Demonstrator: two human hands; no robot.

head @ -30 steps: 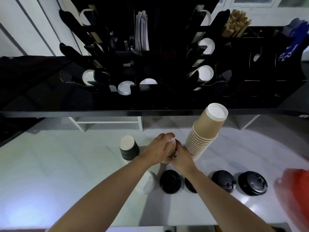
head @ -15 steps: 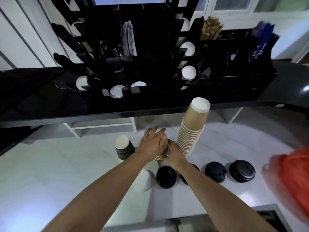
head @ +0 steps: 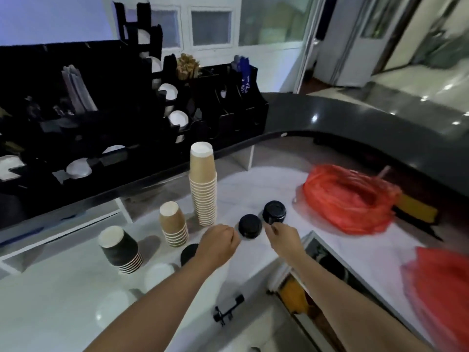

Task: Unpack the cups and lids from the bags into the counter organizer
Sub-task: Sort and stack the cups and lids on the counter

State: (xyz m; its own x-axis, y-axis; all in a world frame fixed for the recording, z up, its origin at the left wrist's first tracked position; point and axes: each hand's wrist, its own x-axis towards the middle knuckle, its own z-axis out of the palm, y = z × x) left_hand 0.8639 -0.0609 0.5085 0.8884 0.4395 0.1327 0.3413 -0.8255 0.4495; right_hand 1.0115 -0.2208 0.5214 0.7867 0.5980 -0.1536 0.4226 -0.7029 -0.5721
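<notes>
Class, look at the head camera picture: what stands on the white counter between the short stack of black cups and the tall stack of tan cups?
In the head view, a short tan cup stack stands between the black cup stack and the tall tan cup stack.

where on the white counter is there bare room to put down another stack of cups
Bare white counter lies in front of the black cup stack, toward the near left. A smaller strip runs between the tall brown stack and the red bag. Around the black lids and both hands it is crowded.
</notes>
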